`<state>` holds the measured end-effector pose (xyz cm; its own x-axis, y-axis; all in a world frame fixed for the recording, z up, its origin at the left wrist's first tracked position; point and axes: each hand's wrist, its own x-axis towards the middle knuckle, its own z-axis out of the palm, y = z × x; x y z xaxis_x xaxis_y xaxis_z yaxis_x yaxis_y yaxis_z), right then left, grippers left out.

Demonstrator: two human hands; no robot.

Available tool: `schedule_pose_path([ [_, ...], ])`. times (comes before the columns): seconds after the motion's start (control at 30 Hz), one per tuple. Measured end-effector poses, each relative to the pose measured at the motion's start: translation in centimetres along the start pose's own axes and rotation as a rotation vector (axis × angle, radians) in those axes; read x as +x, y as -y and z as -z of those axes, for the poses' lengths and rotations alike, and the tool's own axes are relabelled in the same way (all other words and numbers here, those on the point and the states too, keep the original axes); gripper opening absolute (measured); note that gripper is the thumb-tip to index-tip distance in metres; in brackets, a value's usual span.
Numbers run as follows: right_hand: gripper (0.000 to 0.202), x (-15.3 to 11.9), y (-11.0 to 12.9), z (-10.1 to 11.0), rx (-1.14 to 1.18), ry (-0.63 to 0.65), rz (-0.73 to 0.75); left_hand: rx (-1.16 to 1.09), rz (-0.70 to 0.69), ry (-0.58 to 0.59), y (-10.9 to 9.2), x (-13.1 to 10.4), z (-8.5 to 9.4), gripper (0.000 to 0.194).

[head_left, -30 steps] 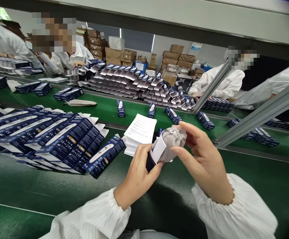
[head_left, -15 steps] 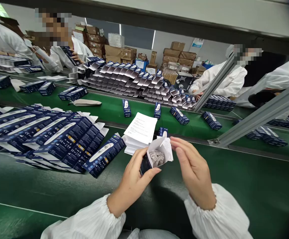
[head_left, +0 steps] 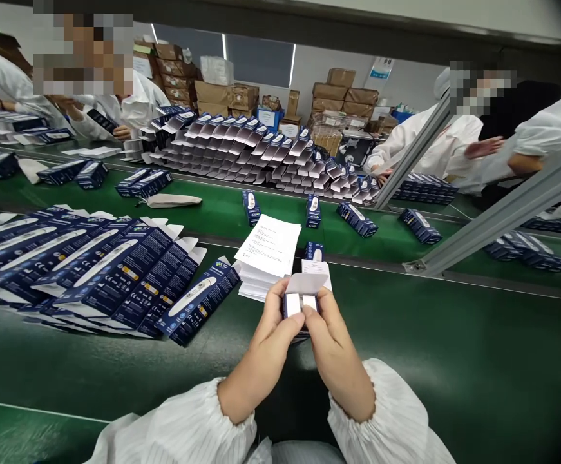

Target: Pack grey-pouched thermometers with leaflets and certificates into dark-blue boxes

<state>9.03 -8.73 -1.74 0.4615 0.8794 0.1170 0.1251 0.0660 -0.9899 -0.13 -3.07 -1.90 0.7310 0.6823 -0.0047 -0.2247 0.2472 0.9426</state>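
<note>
Both hands close round one small blue-and-white carton [head_left: 294, 305] in front of me. My left hand [head_left: 265, 345] grips its left side and my right hand [head_left: 335, 348] its right side, with both thumbs on the two white side flaps, which are folded inward. The carton's larger white top flap stands up behind them. What lies inside is covered by the flaps. Just beyond it is a stack of printed leaflets [head_left: 269, 251], and a smaller bunch of papers [head_left: 319, 269] lies right behind the carton. A closed-looking blue carton [head_left: 200, 299] rests to the left.
Rows of open-flapped blue cartons [head_left: 116, 270] are piled at the left. A green conveyor [head_left: 280, 219] carries several cartons and a pale pouch [head_left: 174, 201]. Beyond it stands a long pile of open cartons [head_left: 241, 151]. A metal post [head_left: 483, 219] slants at the right; co-workers sit opposite.
My right hand has come in from the right and taken hold of the carton. The side flaps are now folded in over the grey contents. Cartons on the conveyor have shifted slightly right.
</note>
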Motion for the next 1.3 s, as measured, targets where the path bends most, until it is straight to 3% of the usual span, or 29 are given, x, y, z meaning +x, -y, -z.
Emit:
schedule_pose_path([
  [0.17,0.028,0.5,-1.1,0.7,-0.077,-0.024,0.173,0.05,-0.087,0.021,-0.6,0.6,0.4,0.044],
  [0.27,0.023,1.1,-1.0,2.5,-0.224,0.023,0.412,0.456,-0.294,0.037,-1.1,0.6,1.5,0.024],
  [0.33,0.027,1.3,-0.7,3.9,-0.377,0.126,0.537,0.796,-0.491,0.068,-1.4,0.5,2.6,0.017],
  [0.4,0.04,1.3,-0.5,4.9,-0.47,0.233,0.573,1.023,-0.621,0.125,-1.4,0.2,3.7,0.03],
  [0.47,0.048,1.1,-0.6,5.3,-0.513,0.249,0.591,1.118,-0.652,0.154,-1.3,-0.2,4.4,0.043],
  [0.6,0.047,0.5,-1.1,4.7,-0.537,0.132,0.618,1.003,-0.568,0.104,-0.8,-0.8,3.9,0.041],
  [0.77,0.025,-0.1,-0.7,4.1,-0.421,0.069,0.468,0.594,-0.33,0.005,-1.1,-1.1,2.2,0.021],
  [0.83,0.02,-0.3,-0.5,4.1,-0.413,0.061,0.465,0.537,-0.296,-0.001,-1.3,-1.1,2.1,0.016],
  [0.9,0.019,-0.3,-0.4,4.1,-0.467,0.088,0.521,0.606,-0.331,0.003,-1.3,-1.2,2.4,0.014],
  [1.03,0.023,0.0,-0.5,4.6,-0.583,0.167,0.688,0.901,-0.58,0.039,-0.9,-1.3,3.3,0.022],
  [1.1,0.023,0.3,-0.2,5.0,-0.615,0.199,0.725,0.932,-0.624,0.023,-0.4,-1.3,3.4,0.023],
  [1.2,0.013,0.6,1.0,5.4,-0.74,0.235,0.719,0.795,-0.401,-0.054,0.5,-1.1,3.0,0.042],
  [1.3,0.023,0.7,3.0,5.7,-0.937,0.267,0.703,0.686,-0.125,0.023,1.5,-1.0,2.3,0.071],
])
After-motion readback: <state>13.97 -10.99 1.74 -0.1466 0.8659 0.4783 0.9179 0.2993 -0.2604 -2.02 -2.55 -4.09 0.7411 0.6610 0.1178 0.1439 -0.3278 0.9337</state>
